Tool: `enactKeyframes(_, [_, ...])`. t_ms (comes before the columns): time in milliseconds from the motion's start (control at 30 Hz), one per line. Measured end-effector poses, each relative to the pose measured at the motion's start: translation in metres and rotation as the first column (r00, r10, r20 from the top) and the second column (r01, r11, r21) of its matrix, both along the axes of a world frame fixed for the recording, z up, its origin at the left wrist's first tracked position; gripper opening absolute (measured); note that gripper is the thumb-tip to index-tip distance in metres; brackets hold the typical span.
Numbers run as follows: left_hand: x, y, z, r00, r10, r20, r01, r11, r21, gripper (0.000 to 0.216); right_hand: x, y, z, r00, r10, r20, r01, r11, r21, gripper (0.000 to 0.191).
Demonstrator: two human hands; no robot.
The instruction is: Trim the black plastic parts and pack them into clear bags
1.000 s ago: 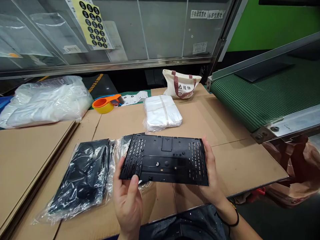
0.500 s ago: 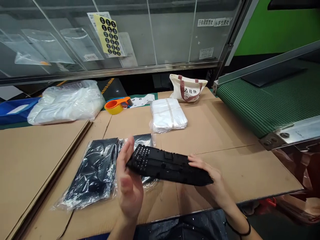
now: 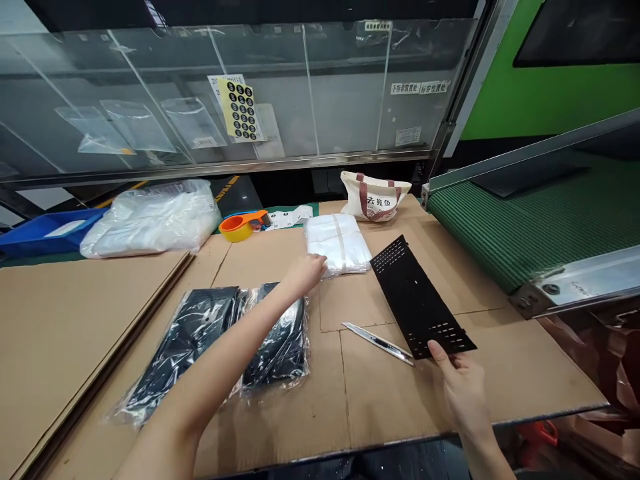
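Observation:
My right hand (image 3: 463, 387) grips the near end of a flat black perforated plastic panel (image 3: 419, 300), which slants away over the cardboard-covered table (image 3: 280, 413). My left hand (image 3: 305, 273) is stretched forward and rests on the near edge of a banded stack of clear plastic bags (image 3: 337, 243), fingers curled at it. Under my left forearm lie two bagged black panels (image 3: 200, 343) in crinkled clear wrap. A slim utility knife (image 3: 377, 342) lies on the cardboard just left of the held panel.
An orange tape dispenser (image 3: 243, 225), a big clear bag of white material (image 3: 150, 219) and a blue bin (image 3: 45, 230) sit at the back left. A cloth tote bag (image 3: 375, 195) stands at the back. A green conveyor belt (image 3: 540, 213) runs along the right.
My left hand let go of the black panel and reached forward to the stack of clear bags. The right hand alone swung the panel to the right, exposing the knife.

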State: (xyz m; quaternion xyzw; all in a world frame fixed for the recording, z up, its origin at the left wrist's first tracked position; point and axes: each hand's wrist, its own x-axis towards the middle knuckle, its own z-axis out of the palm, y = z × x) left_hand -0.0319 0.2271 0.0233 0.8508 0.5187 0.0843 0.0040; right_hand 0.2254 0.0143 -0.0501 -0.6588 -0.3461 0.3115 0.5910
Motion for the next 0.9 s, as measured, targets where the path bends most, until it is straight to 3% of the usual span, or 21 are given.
enactKeyframes(133, [-0.005, 0.000, -0.015, 0.978, -0.058, -0.198, 0.065, 0.997, 0.031, 0.010, 0.007, -0.006, -0.006, 1.000, -0.015, 0.003, 0.015, 1.000, -0.016, 0.049])
enactKeyframes(333, [-0.004, 0.010, 0.004, 0.940, -0.129, -0.316, 0.147, 0.989, 0.033, 0.006, 0.003, -0.005, -0.008, 1.000, -0.025, -0.003, 0.024, 0.999, -0.048, 0.049])
enactKeyframes(633, [0.001, 0.033, 0.007, 0.975, -0.082, -0.205, 0.085, 0.996, 0.004, 0.011, -0.006, -0.003, -0.010, 0.998, 0.052, -0.040, -0.052, 0.999, -0.010, 0.043])
enactKeyframes(900, [0.005, 0.052, 0.005, 0.997, -0.002, -0.076, -0.007, 0.994, -0.111, 0.022, -0.017, 0.004, 0.016, 0.997, 0.074, 0.014, -0.074, 0.997, 0.006, 0.045])
